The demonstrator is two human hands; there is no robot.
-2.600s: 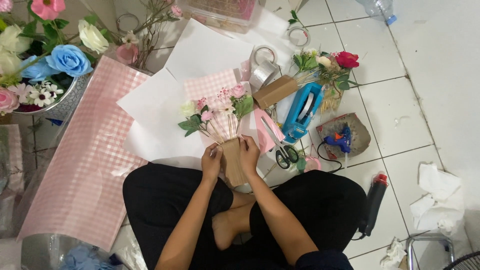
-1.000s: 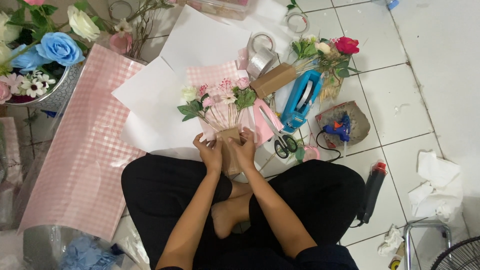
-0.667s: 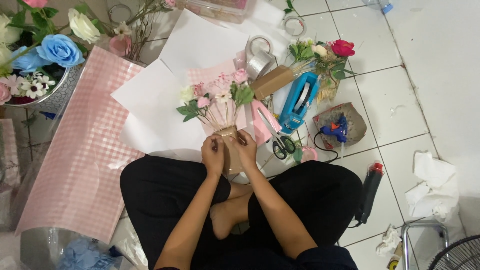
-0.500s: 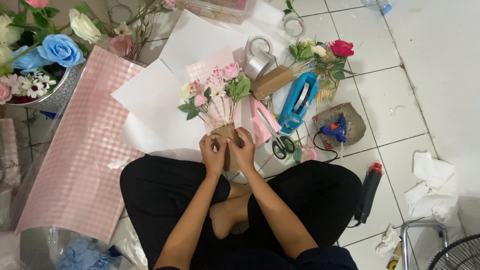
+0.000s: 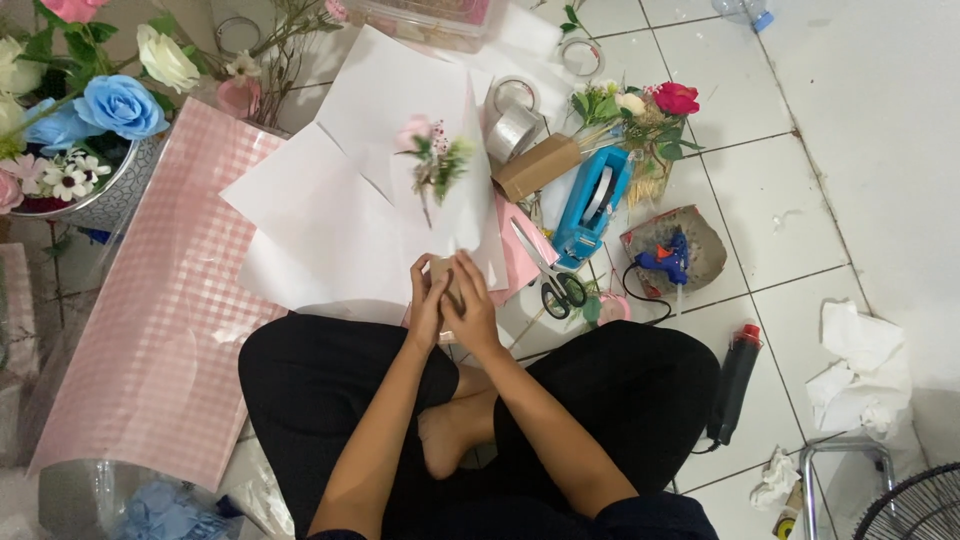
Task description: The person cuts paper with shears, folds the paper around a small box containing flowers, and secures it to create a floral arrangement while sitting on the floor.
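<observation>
Floor layout: pink checked wrapping sheet (image 5: 150,330) runs along the left edge, white paper sheets (image 5: 330,200) fan out across the middle up toward the top edge. Bucket of artificial flowers (image 5: 70,120) in the top-left corner. Right of centre it's crowded: tape rolls (image 5: 512,120), cardboard tube (image 5: 535,168), blue tape dispenser (image 5: 592,205), scissors (image 5: 548,275), glue gun (image 5: 665,262) on a brown pad, a loose flower bunch (image 5: 640,115). Bare tile only at the far right edge and top-right corner; crumpled tissue (image 5: 860,370) lower right, black lighter-type tool (image 5: 735,385) beside the right knee.

Small bouquet (image 5: 435,165) in white wrap stands tilted, just above the crossed legs, stem base at floor centre.

Left hand (image 5: 428,305) and right hand (image 5: 470,305) touch side by side, forearms converging from the bottom edge. Fingers of both are curled tight round the brown-wrapped stem base (image 5: 443,272); left thumb on the front face.
</observation>
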